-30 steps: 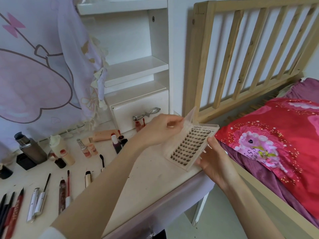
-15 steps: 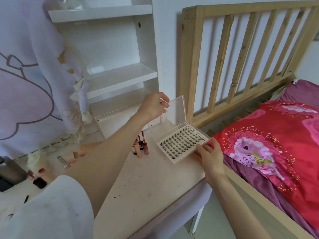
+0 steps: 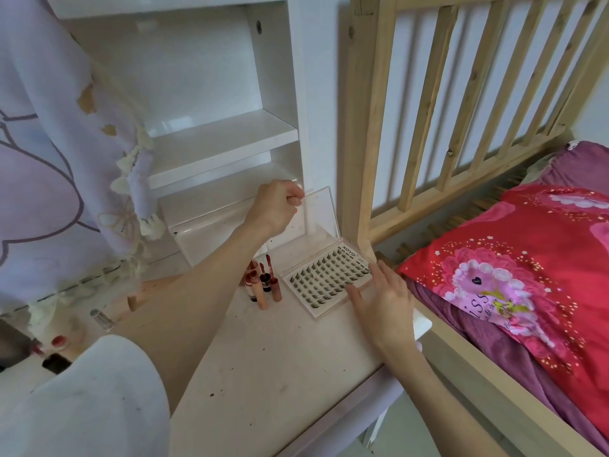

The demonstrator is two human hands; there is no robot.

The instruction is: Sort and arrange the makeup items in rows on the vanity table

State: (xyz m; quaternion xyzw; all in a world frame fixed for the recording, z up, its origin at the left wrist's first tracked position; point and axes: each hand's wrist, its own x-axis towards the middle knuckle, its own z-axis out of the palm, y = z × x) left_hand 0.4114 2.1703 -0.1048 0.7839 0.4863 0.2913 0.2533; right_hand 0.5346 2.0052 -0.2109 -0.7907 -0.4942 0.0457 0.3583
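Since half a second ago the right hand has let go of the lash case corner: fingers now spread flat, fingertips resting on the tray's near right edge. Case barely shifted, same spot at the back right of the vanity table, tray flat on the top. Left hand same as before, pinched shut on the top left corner of the clear lid, which stands upright off the back hinge.

Lash clusters sit in rows inside the tray, "XOYO" printed at its far end. Lip gloss tubes cluster just left of the tray, close but apart from it; whether they stand or lean, cannot tell. More bottles far left, blurred, partly behind the white sleeve.

Edges: the tray's right corner is near the table's right edge, wooden bed frame post just beyond. White shelf unit and drawer front right behind the lid. Open room: bare tabletop in front of the tray down to the near edge, between the two forearms. Red pillow on the bed to the right.
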